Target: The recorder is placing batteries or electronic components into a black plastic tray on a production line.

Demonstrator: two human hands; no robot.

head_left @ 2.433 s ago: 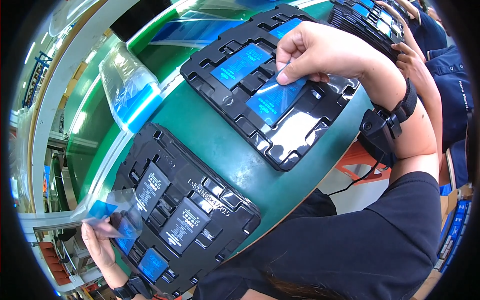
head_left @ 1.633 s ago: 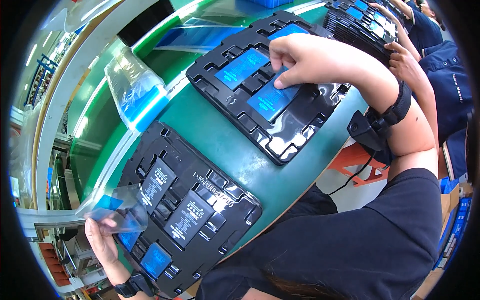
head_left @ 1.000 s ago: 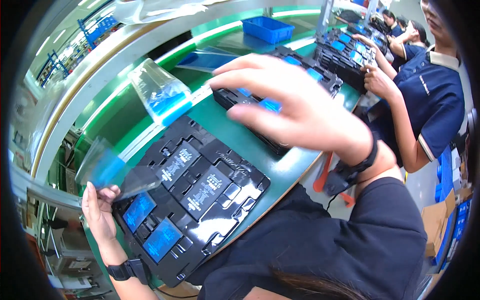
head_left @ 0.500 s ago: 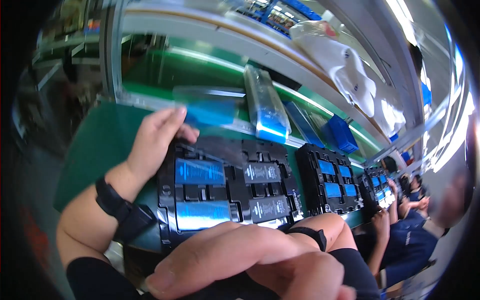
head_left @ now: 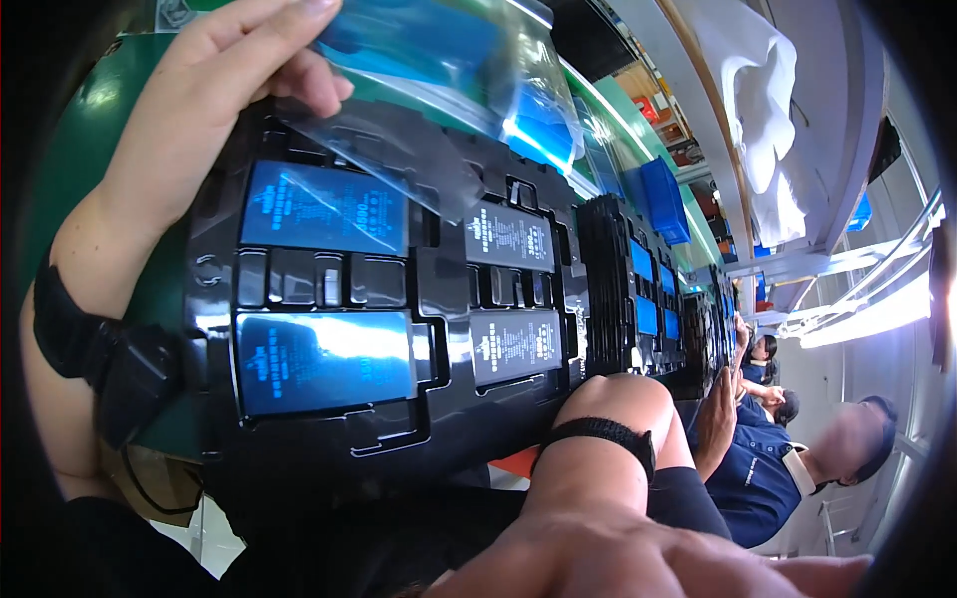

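My left hand [head_left: 249,65] pinches a clear plastic film [head_left: 384,164] by its edge at the tray's far left corner. The film hangs slanted over the black moulded tray [head_left: 449,259]. In the tray lie flat battery packs: two at left have a shiny blue face, an upper one [head_left: 324,209] and a lower one [head_left: 324,364]. Two at right are dark grey, an upper one [head_left: 510,237] and a lower one [head_left: 516,344]. My right hand [head_left: 628,558] is close to the camera at the lower edge, away from the tray, its fingers mostly out of sight.
Behind the tray lie blue sheets in clear wrapping [head_left: 543,125]. A blue bin [head_left: 666,199] and a second stack of black trays [head_left: 603,289] stand to the right. Further right a co-worker in a dark blue shirt [head_left: 763,488] sits at the same bench.
My view has moved closer to the tray and tilted. The left hand still pinches the film. My right hand has dropped toward the lower edge, away from the tray front.
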